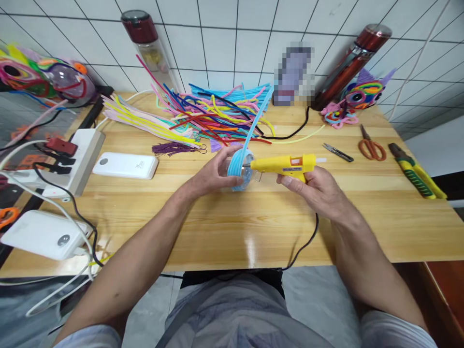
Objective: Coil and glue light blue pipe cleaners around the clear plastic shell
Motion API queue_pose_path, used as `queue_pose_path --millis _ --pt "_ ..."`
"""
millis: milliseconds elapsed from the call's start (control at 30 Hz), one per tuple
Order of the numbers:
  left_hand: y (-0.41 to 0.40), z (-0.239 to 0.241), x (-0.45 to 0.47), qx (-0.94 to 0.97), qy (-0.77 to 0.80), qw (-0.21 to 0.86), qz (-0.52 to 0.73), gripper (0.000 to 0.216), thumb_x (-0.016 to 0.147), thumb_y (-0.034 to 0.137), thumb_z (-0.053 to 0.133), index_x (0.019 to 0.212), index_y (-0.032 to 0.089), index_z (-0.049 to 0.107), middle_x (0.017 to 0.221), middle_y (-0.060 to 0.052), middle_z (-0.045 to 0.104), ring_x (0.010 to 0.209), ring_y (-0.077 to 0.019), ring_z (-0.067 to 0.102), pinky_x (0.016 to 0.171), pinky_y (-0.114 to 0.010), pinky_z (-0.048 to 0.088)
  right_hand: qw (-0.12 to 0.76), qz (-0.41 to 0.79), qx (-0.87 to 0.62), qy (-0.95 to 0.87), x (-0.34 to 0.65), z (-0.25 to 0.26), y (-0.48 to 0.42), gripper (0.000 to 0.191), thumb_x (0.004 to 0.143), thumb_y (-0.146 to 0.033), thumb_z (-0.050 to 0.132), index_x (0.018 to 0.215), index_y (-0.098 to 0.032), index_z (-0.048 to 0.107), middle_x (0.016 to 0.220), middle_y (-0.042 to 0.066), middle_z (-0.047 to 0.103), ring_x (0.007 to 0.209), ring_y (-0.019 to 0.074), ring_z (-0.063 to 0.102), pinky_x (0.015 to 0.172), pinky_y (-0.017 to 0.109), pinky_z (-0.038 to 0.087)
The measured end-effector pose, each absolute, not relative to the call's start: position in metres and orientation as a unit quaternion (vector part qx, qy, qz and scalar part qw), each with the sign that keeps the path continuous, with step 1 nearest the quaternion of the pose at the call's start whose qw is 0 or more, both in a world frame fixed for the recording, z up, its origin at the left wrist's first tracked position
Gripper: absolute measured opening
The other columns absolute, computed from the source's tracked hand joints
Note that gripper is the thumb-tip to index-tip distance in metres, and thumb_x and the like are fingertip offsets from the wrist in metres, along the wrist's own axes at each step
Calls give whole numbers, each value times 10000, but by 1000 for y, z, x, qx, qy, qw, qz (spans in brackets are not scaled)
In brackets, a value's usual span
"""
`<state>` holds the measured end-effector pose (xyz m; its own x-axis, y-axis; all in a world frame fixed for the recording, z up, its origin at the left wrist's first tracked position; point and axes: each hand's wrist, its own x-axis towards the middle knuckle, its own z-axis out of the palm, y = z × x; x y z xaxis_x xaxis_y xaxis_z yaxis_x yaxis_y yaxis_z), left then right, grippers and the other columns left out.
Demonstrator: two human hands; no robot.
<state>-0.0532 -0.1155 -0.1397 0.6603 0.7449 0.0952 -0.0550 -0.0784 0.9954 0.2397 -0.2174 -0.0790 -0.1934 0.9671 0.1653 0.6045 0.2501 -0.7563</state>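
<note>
My left hand is wrapped round a clear plastic bottle piece, with light blue pipe cleaners wound about it. One blue strand sticks up from it toward the back. In my right hand is a yellow hot glue gun, gripped by its handle, with a white glue stick poking out of its rear end. The gun's metal nozzle meets or nearly meets the blue winding; exact contact is hard to make out. A black cord hangs down from the gun.
Colourful pipe cleaners lie heaped at the back. Thread snips, scissors and pliers lie on the right. White power banks and a power strip with cables sit left. A red flask and glass bottle stand by the tiled wall.
</note>
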Motion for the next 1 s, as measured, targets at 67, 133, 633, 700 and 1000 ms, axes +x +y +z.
queue_pose_path --millis 67,133,633,700,1000 --pt "-116 -138 -53 661 256 628 321 1043 725 525 1011 1605 249 524 1636 -165 644 1558 -413 579 1254 -551 532 329 277 -548 -717 240 -80 -217 537 1009 -796 666 966 -276 792 927 56 796 858 279 741 771 424 621" --pt "-117 -137 -53 659 250 632 322 1030 731 503 1008 1603 238 527 1613 -167 659 1550 -406 587 1259 -542 527 333 274 -553 -713 240 -80 -217 542 1007 -799 667 975 -273 794 939 61 797 880 286 745 781 425 620" --pt "-117 -135 -53 664 250 630 317 1013 732 503 996 1602 261 537 1656 -155 622 1510 -385 623 1259 -539 534 322 274 -553 -718 239 -79 -217 581 999 -832 640 884 -270 727 849 45 727 786 257 674 719 405 548" --pt "-117 -135 -53 662 250 630 319 1007 729 496 999 1594 255 543 1680 -160 600 1523 -385 612 1263 -528 531 329 270 -555 -715 238 -79 -217 596 991 -849 635 892 -268 725 860 44 733 790 256 675 722 404 543" --pt "-117 -133 -53 667 254 627 313 980 737 483 990 1583 246 553 1714 -172 555 1515 -389 611 1248 -524 543 339 278 -558 -705 239 -80 -217 586 987 -839 652 932 -263 739 881 43 740 816 258 682 751 404 558"
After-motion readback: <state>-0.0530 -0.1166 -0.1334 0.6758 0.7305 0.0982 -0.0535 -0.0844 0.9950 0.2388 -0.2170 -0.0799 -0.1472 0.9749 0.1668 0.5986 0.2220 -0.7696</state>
